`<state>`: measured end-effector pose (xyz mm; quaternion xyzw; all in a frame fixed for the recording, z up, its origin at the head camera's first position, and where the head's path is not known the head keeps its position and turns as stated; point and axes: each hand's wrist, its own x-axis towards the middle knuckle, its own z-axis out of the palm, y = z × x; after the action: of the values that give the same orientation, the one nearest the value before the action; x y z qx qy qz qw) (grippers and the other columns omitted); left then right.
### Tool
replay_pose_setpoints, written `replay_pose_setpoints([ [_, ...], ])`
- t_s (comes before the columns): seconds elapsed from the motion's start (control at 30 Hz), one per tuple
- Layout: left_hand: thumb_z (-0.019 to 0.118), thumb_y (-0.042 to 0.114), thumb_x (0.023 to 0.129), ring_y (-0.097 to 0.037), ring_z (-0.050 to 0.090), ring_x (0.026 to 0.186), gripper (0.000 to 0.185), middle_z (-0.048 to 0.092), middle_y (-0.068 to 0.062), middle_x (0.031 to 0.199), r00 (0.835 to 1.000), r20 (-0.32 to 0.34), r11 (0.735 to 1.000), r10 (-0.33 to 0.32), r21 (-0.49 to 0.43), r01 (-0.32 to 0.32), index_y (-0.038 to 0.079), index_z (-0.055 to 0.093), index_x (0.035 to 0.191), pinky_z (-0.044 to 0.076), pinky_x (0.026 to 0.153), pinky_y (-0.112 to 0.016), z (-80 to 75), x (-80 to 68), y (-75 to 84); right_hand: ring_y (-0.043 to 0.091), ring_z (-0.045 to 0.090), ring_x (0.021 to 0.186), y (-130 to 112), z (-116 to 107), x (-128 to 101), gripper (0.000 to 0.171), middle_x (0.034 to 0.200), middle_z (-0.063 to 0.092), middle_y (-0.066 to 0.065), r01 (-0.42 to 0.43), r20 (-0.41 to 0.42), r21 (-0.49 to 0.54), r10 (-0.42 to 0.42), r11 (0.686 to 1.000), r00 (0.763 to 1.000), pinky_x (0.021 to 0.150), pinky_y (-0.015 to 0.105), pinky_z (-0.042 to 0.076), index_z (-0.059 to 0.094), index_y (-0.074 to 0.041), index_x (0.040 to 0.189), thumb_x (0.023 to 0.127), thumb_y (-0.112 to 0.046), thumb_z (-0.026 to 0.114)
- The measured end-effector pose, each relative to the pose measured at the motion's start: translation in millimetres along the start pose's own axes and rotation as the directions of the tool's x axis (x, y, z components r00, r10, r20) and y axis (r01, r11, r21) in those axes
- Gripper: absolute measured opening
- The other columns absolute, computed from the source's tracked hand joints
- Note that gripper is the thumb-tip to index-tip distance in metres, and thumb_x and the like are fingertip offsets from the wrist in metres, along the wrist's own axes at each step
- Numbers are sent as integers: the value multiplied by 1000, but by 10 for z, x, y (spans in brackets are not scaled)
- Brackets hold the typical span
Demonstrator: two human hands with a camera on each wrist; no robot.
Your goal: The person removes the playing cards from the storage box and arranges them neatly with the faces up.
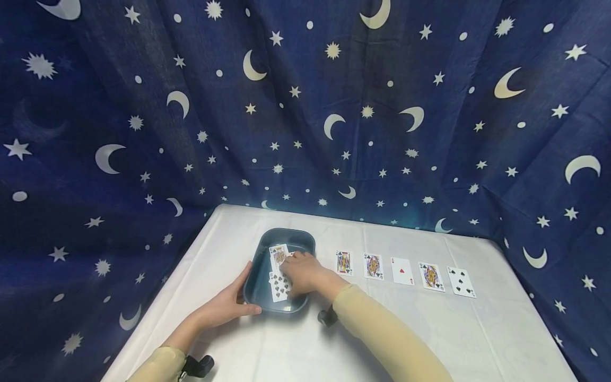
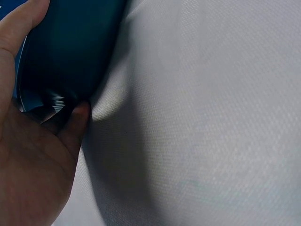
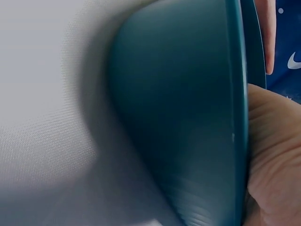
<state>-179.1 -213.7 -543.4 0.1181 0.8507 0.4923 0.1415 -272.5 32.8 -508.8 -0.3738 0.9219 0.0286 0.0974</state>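
Observation:
In the head view, a dark teal plastic tray (image 1: 253, 281) with rounded corners stands on the table. My left hand (image 1: 224, 305) holds its near left corner, thumb at the front and fingers along the left side; the left wrist view shows the thumb and fingers (image 2: 79, 120) against the tray wall. My right hand (image 1: 303, 273) reaches over the right rim into the tray, fingers bent down onto the playing cards. A face card (image 1: 277, 257) and a black-suited number card (image 1: 278, 289) lie face up there. The right fingertips are hidden, also behind the tray wall (image 3: 188, 103) in the right wrist view.
Right of the tray, face-up cards lie in a spaced row: a face card (image 1: 343, 263), another (image 1: 373, 266), an ace of hearts (image 1: 402, 271), a third face card (image 1: 431, 277) and a black number card (image 1: 461, 282). A white cloth (image 1: 296, 350) covers the table; a blue star-and-moon curtain (image 1: 305, 132) hangs behind.

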Motion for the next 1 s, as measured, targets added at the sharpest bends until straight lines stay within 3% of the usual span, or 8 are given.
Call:
replay_pose_setpoints([
  [0.57, 87, 33, 82, -37, 17, 153, 121, 1, -11, 172, 1000, 6, 1000, 11, -11, -11, 23, 0, 166, 33, 119, -49, -6, 12, -20, 17, 49, 129, -30, -19, -6, 82, 141, 58, -6, -11, 20, -21, 11, 1000, 1000, 114, 40, 39, 65, -24, 137, 67, -60, 89],
  [1.0, 86, 36, 83, -37, 18, 153, 121, 0, -11, 172, 1000, 8, 1000, -3, 11, 3, 22, -1, 166, 34, 118, -49, 3, 23, -27, 19, 49, 131, 28, 47, -6, 83, 140, 59, -6, 21, -43, 31, -20, 999, 999, 115, 42, 39, 64, -23, 136, 66, -58, 90],
])
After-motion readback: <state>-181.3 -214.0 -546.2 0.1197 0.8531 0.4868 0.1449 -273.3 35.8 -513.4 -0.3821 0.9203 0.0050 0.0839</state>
